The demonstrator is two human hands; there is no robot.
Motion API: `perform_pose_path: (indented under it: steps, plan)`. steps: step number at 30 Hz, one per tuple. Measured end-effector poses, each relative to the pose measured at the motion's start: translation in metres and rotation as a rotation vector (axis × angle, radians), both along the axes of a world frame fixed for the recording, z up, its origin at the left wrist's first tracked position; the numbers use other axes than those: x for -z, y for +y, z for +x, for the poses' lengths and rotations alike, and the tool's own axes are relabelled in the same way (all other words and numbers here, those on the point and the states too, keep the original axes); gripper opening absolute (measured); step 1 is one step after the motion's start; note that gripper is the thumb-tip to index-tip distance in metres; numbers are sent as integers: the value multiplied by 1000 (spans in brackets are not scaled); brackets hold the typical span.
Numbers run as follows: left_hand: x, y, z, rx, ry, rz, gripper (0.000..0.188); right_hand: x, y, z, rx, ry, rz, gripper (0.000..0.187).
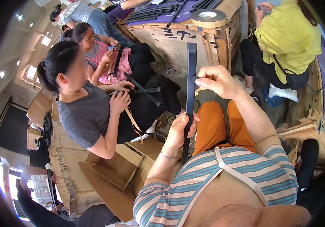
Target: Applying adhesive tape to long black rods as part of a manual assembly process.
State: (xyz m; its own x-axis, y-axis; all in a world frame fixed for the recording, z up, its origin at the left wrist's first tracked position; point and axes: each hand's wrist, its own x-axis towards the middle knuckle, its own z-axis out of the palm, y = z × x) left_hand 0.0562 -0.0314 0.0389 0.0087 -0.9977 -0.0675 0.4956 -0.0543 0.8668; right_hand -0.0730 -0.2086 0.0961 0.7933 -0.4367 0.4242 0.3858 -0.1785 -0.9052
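A long, flat, matte black strip (pixel 190 90) of stiff, smooth material is held nearly upright in front of the person, above the orange-trousered knees (pixel 223 126). The left hand (pixel 181 130) is wrapped around its lower part, fingers clenched on the strip, with a thin metal bracelet (pixel 166 155) at the wrist. The right hand (pixel 215 80) is closed at the strip's right edge higher up, where a small piece is pinched between the fingers against the strip; what that piece is cannot be told. Beyond the strip, a rough wooden crate (pixel 192 41) is seen, on which a wide roll of tan tape (pixel 208 17) is laid flat beside more black strips on purple cloth. To the left, similar strips are handled by seated co-workers, one in a grey shirt (pixel 85 113). Flattened brown cardboard (pixel 113 170) lies on the floor.
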Motion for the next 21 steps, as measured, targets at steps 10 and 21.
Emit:
perform_pose_path:
  steps: [10, 21]
  plan:
    - [-2, -1, -4, -19, -53, -10, 37, -1, -1, -4, 38, 36, -50, 21]
    - [2, -2, -6, -94, -181, -9, 37, 3, -2, -4, 28, 50, -35, 21]
